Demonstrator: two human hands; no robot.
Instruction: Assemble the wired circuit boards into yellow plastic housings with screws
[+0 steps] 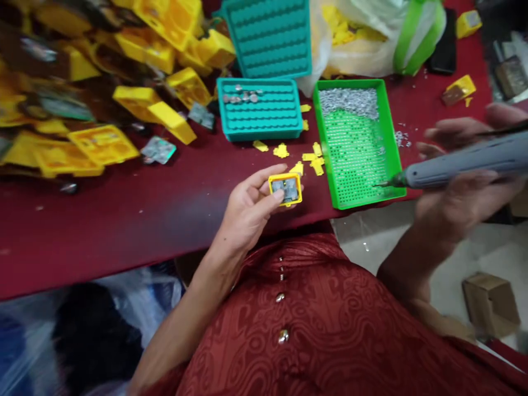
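My left hand grips a small yellow plastic case at the table's front edge, its open side facing up. A grey circuit board sits inside it, and my thumb presses on the board. My right hand is wrapped round a grey electric screwdriver, slightly blurred. The bit points left, over the near right part of a green perforated tray. Many small silvery screws are heaped at the tray's far end, with a few scattered nearer the bit. Whether the bit carries a screw is too small to tell.
Several yellow cases and loose circuit boards pile up on the left. A teal ridged box holds round metal pieces. Small yellow parts lie before it. Behind stands a plastic bag; a cardboard box is on the floor.
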